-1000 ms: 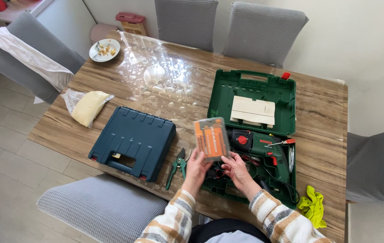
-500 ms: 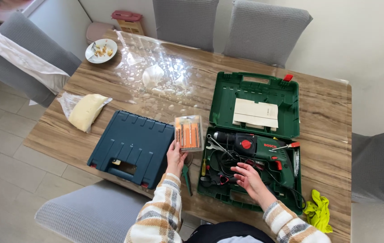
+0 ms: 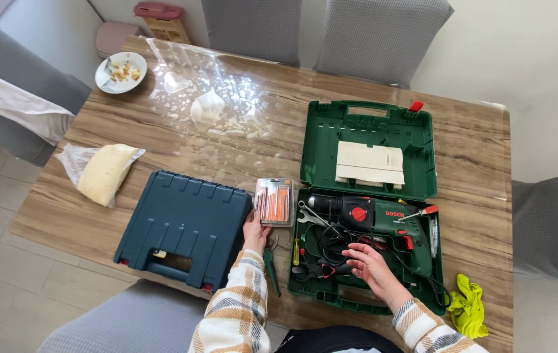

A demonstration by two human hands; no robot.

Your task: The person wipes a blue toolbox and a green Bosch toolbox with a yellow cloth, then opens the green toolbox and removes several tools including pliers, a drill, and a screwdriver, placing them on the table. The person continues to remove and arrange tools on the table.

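My left hand (image 3: 254, 233) grips the lower edge of a clear flat pack of orange drill bits (image 3: 274, 201), which lies low over the table between a shut blue tool case (image 3: 184, 226) and an open green tool case (image 3: 364, 196). My right hand (image 3: 367, 264) hovers with fingers spread over the black cable in the green case's lower half, holding nothing. A green power drill (image 3: 370, 214) lies in that half. Green-handled pruning shears (image 3: 270, 258) lie on the table under my left wrist.
A folded paper sheet (image 3: 370, 162) sits in the green lid. A bagged pale loaf (image 3: 102, 172) lies at the left, a white plate (image 3: 120, 72) at the far left corner, a yellow-green cloth (image 3: 468, 304) at the right edge. Grey chairs surround the wooden table (image 3: 468, 163).
My left hand carried the bit pack from in front of me, left and down to the table beside the blue case. My right hand let go of it and moved over the drill's cable.
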